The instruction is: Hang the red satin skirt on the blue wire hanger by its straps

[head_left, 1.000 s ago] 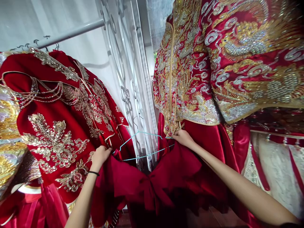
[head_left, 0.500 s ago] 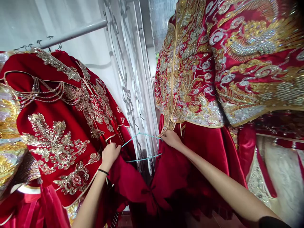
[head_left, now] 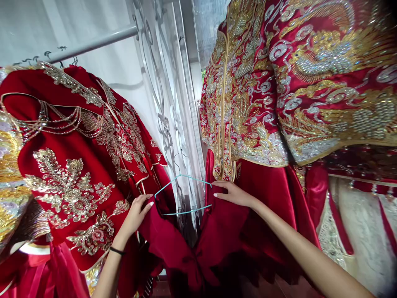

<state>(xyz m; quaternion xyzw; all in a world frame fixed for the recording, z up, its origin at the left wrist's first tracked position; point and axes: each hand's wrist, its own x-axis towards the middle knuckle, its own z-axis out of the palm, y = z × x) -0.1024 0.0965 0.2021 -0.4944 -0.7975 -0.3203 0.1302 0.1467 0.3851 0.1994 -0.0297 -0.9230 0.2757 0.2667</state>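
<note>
A dark red garment with a V neckline and a bow-like knot at its front hangs from a light-blue wire hanger. My left hand touches its left shoulder, thumb and fingers apart near the hanger's left end. On the opposite shoulder rests my right hand, its fingers stretched out and loose beside the hanger's right end. The hanger's hook points up in front of a white scrollwork metal frame. The lower part of the garment fades into shadow.
On the left, a red jacket with silver-gold embroidery hangs near a white rail. Red jackets with gold and silver beading crowd the right side, above red skirts and a white lace garment.
Both hands have loosened from closed grips; their fingers now extend over the garment's shoulders. My left hand sits slightly lower and further left. The beaded jacket's front edge has dropped from my right hand.
</note>
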